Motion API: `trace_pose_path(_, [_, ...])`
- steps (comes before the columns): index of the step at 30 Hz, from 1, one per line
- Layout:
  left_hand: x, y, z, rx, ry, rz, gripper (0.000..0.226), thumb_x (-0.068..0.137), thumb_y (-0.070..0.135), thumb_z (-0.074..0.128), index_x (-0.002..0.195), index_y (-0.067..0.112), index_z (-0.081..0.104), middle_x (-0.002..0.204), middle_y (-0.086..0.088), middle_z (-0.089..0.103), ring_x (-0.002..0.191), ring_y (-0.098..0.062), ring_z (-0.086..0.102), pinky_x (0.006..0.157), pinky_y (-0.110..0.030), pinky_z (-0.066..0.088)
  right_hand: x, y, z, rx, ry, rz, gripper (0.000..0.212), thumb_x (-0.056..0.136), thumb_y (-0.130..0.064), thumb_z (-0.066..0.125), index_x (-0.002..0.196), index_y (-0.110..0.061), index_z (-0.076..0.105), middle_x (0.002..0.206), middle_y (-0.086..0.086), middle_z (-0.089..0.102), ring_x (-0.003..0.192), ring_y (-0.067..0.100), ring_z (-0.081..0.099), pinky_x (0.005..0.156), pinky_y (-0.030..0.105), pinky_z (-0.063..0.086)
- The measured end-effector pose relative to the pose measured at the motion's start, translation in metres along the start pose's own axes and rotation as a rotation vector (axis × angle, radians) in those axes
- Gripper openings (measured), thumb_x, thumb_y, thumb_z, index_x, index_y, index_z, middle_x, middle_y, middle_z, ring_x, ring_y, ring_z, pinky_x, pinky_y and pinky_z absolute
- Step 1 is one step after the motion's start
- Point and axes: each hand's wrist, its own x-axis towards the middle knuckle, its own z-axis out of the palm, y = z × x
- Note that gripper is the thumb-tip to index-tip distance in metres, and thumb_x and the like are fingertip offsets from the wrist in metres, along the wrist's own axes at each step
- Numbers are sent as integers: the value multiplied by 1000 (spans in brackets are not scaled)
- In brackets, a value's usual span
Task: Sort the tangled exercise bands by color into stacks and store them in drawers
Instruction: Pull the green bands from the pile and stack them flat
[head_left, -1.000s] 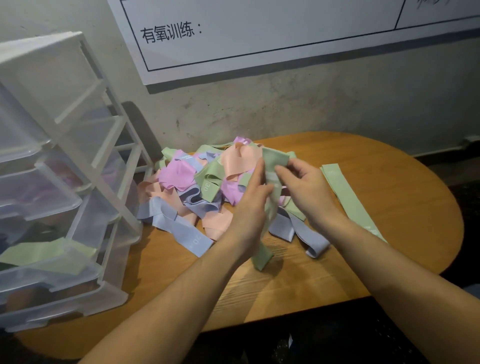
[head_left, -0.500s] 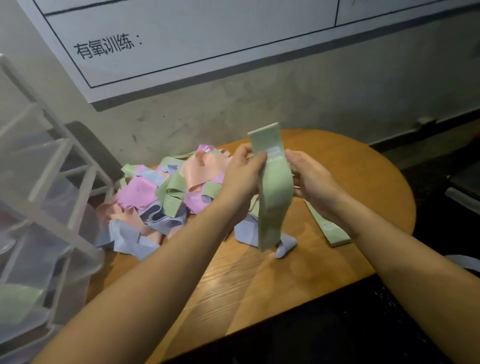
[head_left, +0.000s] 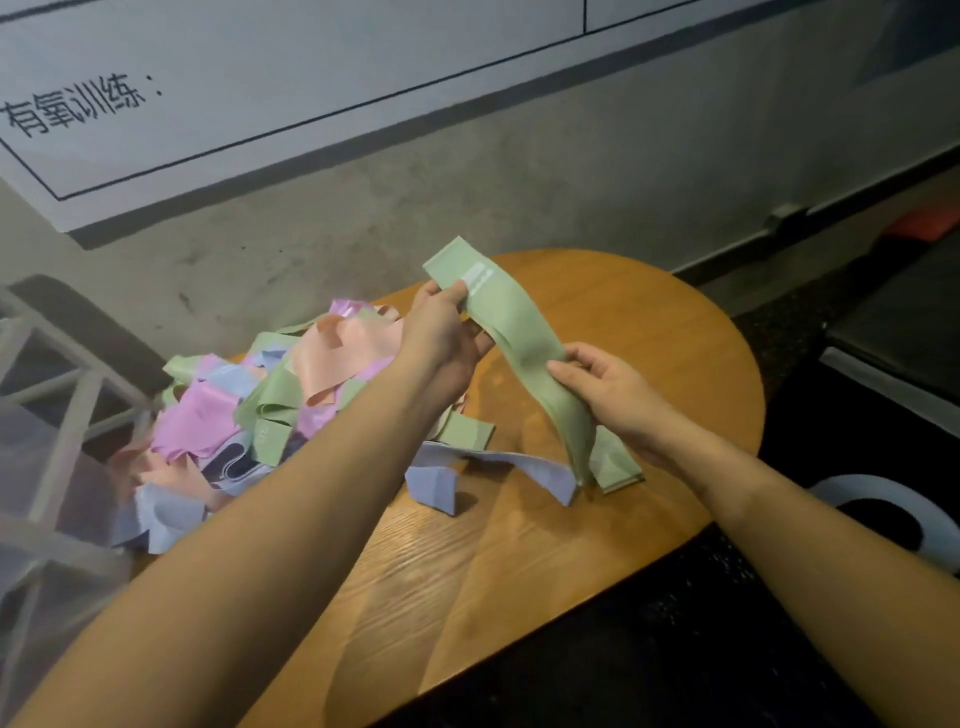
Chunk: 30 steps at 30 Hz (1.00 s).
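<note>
Two hands hold one green band (head_left: 511, 332) above the wooden table (head_left: 649, 332). The left hand (head_left: 444, 340) pinches the band near its upper end, thumb and fingers closed on the fabric just below a pale printed mark. The right hand (head_left: 613, 395) grips the same band lower down, thumb on the near face and fingers curled behind it. Between the two hands the band runs slanted, high on the left and low on the right, and its lower end hangs down to the tabletop, where it meets another green band (head_left: 615, 465) lying flat (whether the two touch cannot be told).

Left of the hands sits the tangled pile (head_left: 270, 410) of bands: pink, peach, green and lavender pieces heaped over one another on the left part of the table. A lavender band (head_left: 498, 462) trails out of the pile toward the middle of the table, beneath the left forearm and near the hanging end of the held band.

At the far left edge stands a translucent plastic drawer unit (head_left: 57, 415), blurred; its contents cannot be made out. Behind the table is a grey wall with a white board (head_left: 311, 67) bearing black lines and printed characters.
</note>
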Motion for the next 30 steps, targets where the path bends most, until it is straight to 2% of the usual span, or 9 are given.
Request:
trace_pose_path(4, [12, -9, 8, -10, -26, -4, 30, 106, 8, 41, 136, 5, 47, 110, -13, 67, 94, -28, 69, 67, -39, 62, -4, 3, -7, 41, 84, 35, 13, 103, -24, 53, 102, -17, 64, 71, -5, 65, 58, 4, 58, 55, 20, 46])
trace_pose_path(7, [24, -18, 12, 23, -2, -13, 29, 105, 4, 42, 133, 4, 47, 113, -16, 68, 102, -31, 70, 72, -41, 63, -11, 0, -21, 52, 101, 86, 15, 101, -11, 49, 108, -14, 63, 71, -3, 63, 49, 1, 57, 42, 16, 41])
trace_pose_path(10, [40, -30, 12, 112, 42, -48, 25, 103, 5, 47, 128, 7, 51, 121, -18, 68, 107, -32, 70, 78, -45, 63, -15, 0, -40, -73, 46, 156, 21, 98, -9, 52, 114, -17, 63, 87, -1, 72, 64, 3, 67, 52, 19, 49])
trace_pose_path(13, [52, -44, 12, 258, 75, -65, 20, 102, 10, 54, 121, 17, 52, 112, -11, 71, 102, -28, 72, 86, -48, 61, -15, 7, -57, -301, 55, 214, 20, 98, -18, 58, 116, -24, 63, 100, -3, 74, 84, 7, 70, 68, 22, 54])
trace_pose_path(18, [74, -64, 12, 575, 79, 13, 24, 100, 17, 58, 124, 21, 51, 101, -7, 69, 81, -19, 69, 56, -27, 58, -13, 29, -61, -470, 90, 194, 32, 95, -26, 55, 127, -28, 58, 112, -9, 68, 99, 7, 65, 87, 34, 55])
trace_pose_path(22, [92, -77, 7, 724, 95, 22, 16, 101, 17, 57, 117, 14, 56, 105, -10, 68, 89, -24, 71, 64, -35, 63, -7, 40, -57, -462, 19, 188, 58, 90, -17, 63, 145, -27, 45, 105, -6, 66, 98, 9, 65, 85, 29, 53])
trace_pose_path(24, [102, -81, 3, 755, 121, 15, 17, 101, 18, 59, 118, 13, 58, 107, -10, 67, 80, -22, 71, 55, -30, 61, -3, 46, -59, -421, 22, 198, 66, 89, -16, 68, 148, -29, 40, 96, -6, 66, 92, 9, 66, 81, 27, 52])
trace_pose_path(28, [120, -87, 0, 779, 145, 27, 25, 99, 20, 64, 122, 16, 54, 105, -10, 63, 67, -23, 66, 50, -31, 57, 4, 57, -64, -515, 12, 171, 37, 87, -21, 75, 122, -31, 64, 95, -6, 65, 80, 2, 62, 73, 20, 50])
trace_pose_path(30, [126, -93, 0, 809, 124, 40, 29, 98, 18, 65, 125, 17, 54, 100, -8, 62, 66, -19, 64, 49, -27, 55, 5, 62, -64, -577, -16, 144, 20, 86, -26, 77, 104, -31, 71, 83, -8, 59, 68, 1, 54, 63, 17, 44])
